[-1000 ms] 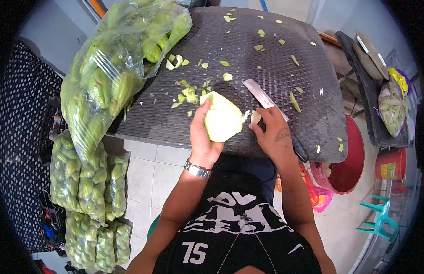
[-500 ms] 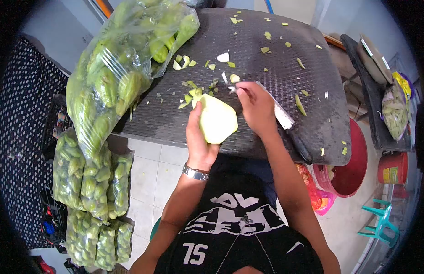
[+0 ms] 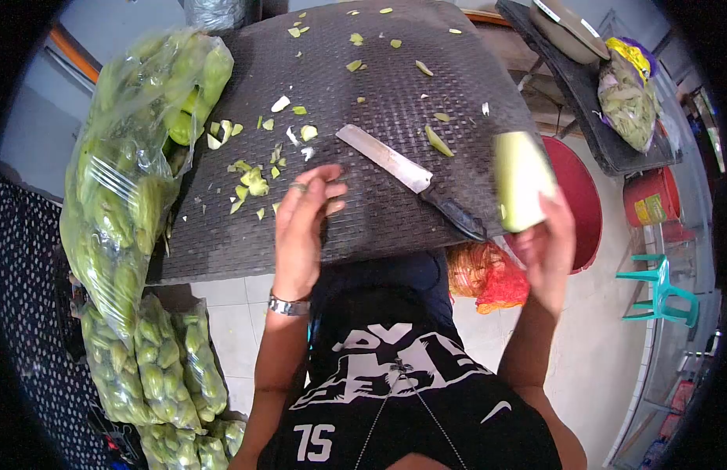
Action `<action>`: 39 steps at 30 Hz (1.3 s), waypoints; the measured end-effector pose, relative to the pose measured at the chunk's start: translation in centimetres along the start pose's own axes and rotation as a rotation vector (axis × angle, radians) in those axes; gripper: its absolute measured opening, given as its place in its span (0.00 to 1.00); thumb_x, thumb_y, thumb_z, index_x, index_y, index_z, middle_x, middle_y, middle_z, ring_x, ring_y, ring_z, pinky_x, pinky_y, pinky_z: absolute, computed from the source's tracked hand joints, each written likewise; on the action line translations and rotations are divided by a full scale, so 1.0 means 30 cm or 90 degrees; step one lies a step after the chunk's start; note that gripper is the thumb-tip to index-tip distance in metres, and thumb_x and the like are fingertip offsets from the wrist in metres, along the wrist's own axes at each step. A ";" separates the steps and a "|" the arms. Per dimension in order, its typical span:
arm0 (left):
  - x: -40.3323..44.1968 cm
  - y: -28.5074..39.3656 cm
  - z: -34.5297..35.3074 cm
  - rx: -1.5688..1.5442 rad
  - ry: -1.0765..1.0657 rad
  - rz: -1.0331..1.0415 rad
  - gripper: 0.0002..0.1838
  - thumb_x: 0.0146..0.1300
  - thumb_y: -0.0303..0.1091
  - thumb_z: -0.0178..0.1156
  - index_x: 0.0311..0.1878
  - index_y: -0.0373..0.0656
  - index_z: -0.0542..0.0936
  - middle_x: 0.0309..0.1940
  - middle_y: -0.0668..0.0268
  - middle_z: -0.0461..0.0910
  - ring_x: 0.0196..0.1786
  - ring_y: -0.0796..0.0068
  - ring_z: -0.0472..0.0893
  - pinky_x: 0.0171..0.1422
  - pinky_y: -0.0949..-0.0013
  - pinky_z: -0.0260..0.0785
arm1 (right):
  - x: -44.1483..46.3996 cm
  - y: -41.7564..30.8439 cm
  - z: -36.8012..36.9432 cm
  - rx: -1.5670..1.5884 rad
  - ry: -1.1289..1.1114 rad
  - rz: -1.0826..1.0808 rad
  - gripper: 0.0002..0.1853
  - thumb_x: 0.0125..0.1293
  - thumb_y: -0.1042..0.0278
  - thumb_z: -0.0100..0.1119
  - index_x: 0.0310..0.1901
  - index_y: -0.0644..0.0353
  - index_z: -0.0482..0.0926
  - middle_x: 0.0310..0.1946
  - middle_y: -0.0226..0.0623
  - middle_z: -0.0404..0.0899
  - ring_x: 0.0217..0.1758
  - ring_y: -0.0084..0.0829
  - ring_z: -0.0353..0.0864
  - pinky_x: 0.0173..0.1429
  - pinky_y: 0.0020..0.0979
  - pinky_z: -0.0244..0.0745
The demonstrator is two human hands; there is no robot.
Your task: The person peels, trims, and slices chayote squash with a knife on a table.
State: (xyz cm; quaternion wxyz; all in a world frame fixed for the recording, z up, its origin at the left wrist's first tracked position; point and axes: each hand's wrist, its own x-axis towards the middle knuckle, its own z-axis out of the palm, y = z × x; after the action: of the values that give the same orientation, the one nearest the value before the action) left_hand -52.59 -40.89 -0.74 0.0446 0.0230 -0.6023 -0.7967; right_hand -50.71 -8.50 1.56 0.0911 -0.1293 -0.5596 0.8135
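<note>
A pale green peeled chayote, a little blurred, is in my right hand at the table's right edge, beside the red tub. Nothing is in my left hand; its fingers are apart above the near part of the dark woven-pattern table. Between my hands a broad-bladed knife with a black handle lies flat on the table. Green and white peelings are scattered ahead of my left hand, with more toward the far side.
A large clear bag of chayotes rests on the table's left side. Several filled bags stand below it on the floor. A red tub and a red net sack are at the right, with a teal stool farther out.
My right hand has taken the chayote from my left and carried it right, toward the tub. My left hand has opened. The camera view has shifted to the right.
</note>
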 end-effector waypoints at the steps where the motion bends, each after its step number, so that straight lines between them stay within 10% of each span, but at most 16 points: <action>1: 0.005 -0.007 -0.037 0.011 0.024 -0.015 0.25 0.80 0.50 0.51 0.62 0.36 0.78 0.60 0.57 0.81 0.57 0.68 0.82 0.63 0.62 0.72 | 0.029 -0.024 -0.074 0.006 0.078 -0.043 0.14 0.74 0.62 0.63 0.54 0.59 0.79 0.35 0.30 0.85 0.23 0.17 0.79 0.23 0.19 0.72; 8: -0.005 -0.029 -0.208 0.003 0.120 -0.043 0.18 0.78 0.43 0.57 0.57 0.37 0.81 0.49 0.61 0.86 0.47 0.72 0.85 0.54 0.68 0.76 | 0.338 0.221 -0.878 -0.145 0.391 -0.016 0.21 0.73 0.53 0.63 0.56 0.62 0.83 0.36 0.34 0.85 0.31 0.25 0.83 0.34 0.25 0.79; 12: -0.016 0.011 -0.251 0.007 0.150 -0.034 0.15 0.77 0.41 0.60 0.54 0.38 0.83 0.45 0.65 0.87 0.44 0.77 0.84 0.51 0.72 0.75 | 0.427 0.429 -1.172 0.022 0.353 0.035 0.22 0.75 0.57 0.56 0.63 0.64 0.76 0.52 0.44 0.85 0.52 0.37 0.86 0.59 0.35 0.84; 15: -0.014 0.041 -0.287 0.030 0.173 -0.003 0.12 0.76 0.38 0.64 0.52 0.40 0.83 0.45 0.69 0.87 0.43 0.81 0.84 0.49 0.74 0.74 | 0.402 0.358 -1.014 -0.039 0.374 0.010 0.27 0.76 0.58 0.53 0.69 0.66 0.72 0.63 0.49 0.80 0.61 0.42 0.81 0.63 0.38 0.79; 19: 0.041 0.097 -0.351 0.342 0.227 0.151 0.09 0.74 0.34 0.65 0.49 0.39 0.84 0.42 0.69 0.87 0.42 0.79 0.85 0.50 0.71 0.76 | 0.386 0.179 -0.729 -0.195 0.402 -0.181 0.18 0.77 0.60 0.56 0.60 0.62 0.82 0.52 0.39 0.86 0.47 0.31 0.84 0.52 0.32 0.79; 25: 0.350 0.255 -0.514 0.830 0.419 0.373 0.17 0.70 0.39 0.61 0.49 0.32 0.84 0.45 0.44 0.85 0.43 0.42 0.83 0.55 0.49 0.76 | 0.245 0.078 -0.228 -0.338 0.227 -0.441 0.11 0.78 0.65 0.60 0.53 0.61 0.84 0.40 0.30 0.84 0.40 0.21 0.80 0.44 0.24 0.74; 30: 0.602 0.239 -0.672 0.850 0.456 -0.090 0.25 0.68 0.48 0.59 0.53 0.32 0.84 0.57 0.40 0.82 0.61 0.41 0.81 0.67 0.50 0.71 | 0.060 0.125 0.142 -0.618 -0.027 -0.407 0.13 0.70 0.69 0.68 0.52 0.63 0.83 0.47 0.41 0.84 0.50 0.36 0.82 0.59 0.35 0.76; 39: 0.835 0.177 -0.846 0.857 0.518 -0.120 0.34 0.67 0.67 0.55 0.58 0.48 0.87 0.60 0.53 0.85 0.64 0.52 0.83 0.66 0.55 0.73 | 0.047 0.246 0.270 -0.774 -0.249 -0.431 0.32 0.57 0.67 0.77 0.62 0.65 0.75 0.56 0.52 0.76 0.61 0.54 0.76 0.66 0.49 0.72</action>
State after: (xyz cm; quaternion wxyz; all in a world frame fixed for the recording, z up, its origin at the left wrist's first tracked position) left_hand -75.00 -69.10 -2.14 0.1701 0.3850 -0.8869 -0.1904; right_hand -54.60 -17.90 -2.73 0.1484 0.1712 -0.9286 0.2938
